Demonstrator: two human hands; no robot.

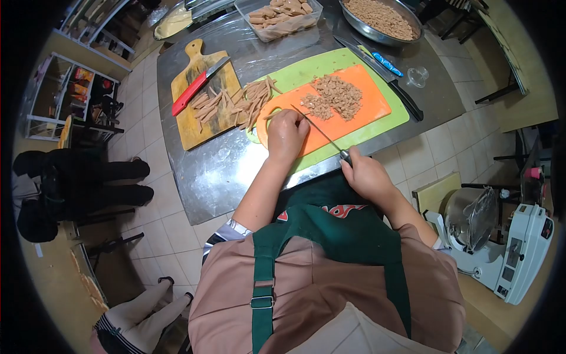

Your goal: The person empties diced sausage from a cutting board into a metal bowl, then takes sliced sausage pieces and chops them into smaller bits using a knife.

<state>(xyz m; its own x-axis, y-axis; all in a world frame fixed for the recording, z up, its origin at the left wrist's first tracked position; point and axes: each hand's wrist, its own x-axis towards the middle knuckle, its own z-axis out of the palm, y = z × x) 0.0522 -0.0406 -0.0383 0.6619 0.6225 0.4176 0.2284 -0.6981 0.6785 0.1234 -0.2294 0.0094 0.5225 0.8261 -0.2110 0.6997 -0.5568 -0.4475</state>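
My right hand grips the dark handle of a knife, its blade slanting up and left over the orange cutting board. At the board's left end my left hand is closed, fingers curled on sausage strips close to the blade tip; the fingers mostly hide them. Chopped sausage bits lie in a heap on the orange board. More sausage strips are piled to the left, partly across a wooden board. A red-handled knife rests on that wooden board.
Under the orange board is a green cutting mat. A black-handled knife lies along its right side. At the back stand a plastic tub of sausages and a metal bowl of chopped sausage. Two people are at left; a scale-like white machine is at right.
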